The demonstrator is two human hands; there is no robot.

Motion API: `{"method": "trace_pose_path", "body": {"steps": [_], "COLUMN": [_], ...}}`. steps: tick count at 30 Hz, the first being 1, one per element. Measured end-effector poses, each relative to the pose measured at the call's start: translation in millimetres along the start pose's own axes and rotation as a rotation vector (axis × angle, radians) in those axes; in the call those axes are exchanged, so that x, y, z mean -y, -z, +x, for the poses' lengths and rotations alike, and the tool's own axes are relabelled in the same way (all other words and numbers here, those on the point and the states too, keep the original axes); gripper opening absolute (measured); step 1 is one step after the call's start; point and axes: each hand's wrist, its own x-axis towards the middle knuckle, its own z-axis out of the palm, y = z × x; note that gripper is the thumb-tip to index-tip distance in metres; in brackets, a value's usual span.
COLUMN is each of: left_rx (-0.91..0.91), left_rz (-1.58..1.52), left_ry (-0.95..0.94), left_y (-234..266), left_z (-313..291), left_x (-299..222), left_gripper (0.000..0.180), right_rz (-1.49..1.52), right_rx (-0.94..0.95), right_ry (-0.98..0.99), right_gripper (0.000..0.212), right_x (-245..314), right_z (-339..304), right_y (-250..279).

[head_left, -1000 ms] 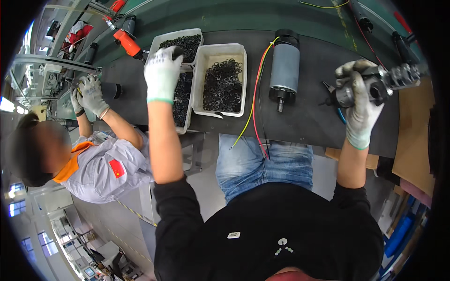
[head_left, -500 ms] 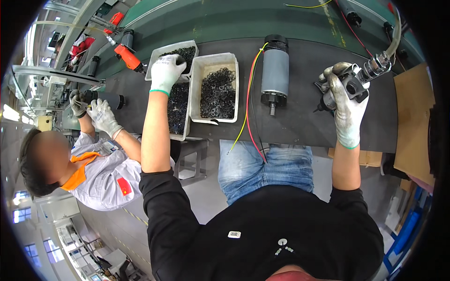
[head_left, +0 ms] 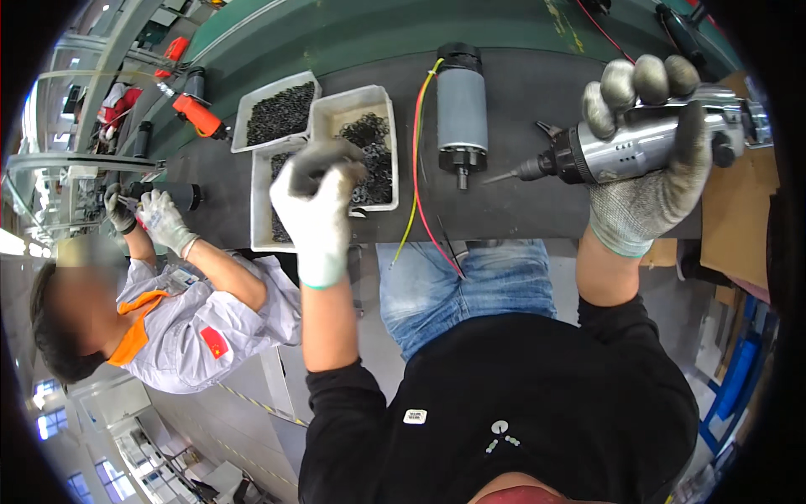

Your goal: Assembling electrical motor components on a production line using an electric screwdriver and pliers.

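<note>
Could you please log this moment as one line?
left hand: by white bins | right hand: holding silver tool | grey motor: on table

The dark bench top (head_left: 525, 214) carries three white bins of black rings (head_left: 277, 115): a back-left bin (head_left: 238, 126), a front-left bin (head_left: 260, 202) and a right-hand bin (head_left: 333, 109), close together. Right of them lies a grey motor (head_left: 462, 107), shaft toward the near edge; its red and yellow wires (head_left: 417, 151) run over that edge. Farther right, a partly hidden tool (head_left: 548, 128), probably pliers, rests there.
</note>
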Motion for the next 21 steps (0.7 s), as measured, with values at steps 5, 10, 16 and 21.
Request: {"method": "trace_pose_path", "body": {"steps": [5,10,16,21], "left_rx": [0.01,0.073,-0.096,-0.057], "left_rz": [-0.295,-0.497,-0.829,-0.753], "left_ry": [-0.052,0.088,0.288,0.27], "left_y": [-55,-75,-90,-89], "left_z": [-43,-64,-73,-80], "left_x": [15,24,25,30], "left_gripper": [0.027,0.026,0.031,0.026], "right_rz": [0.245,0.242,0.306,0.3], "right_rx": [0.061,0.134,0.166,0.208], "right_ry": [0.047,0.057,0.025,0.006], "right_gripper": [0.03,0.031,0.031,0.031], "right_x": [16,11,11,8], "right_z": [-9,-1,-4,-3], "right_y": [-23,-19,-10,-11]}}
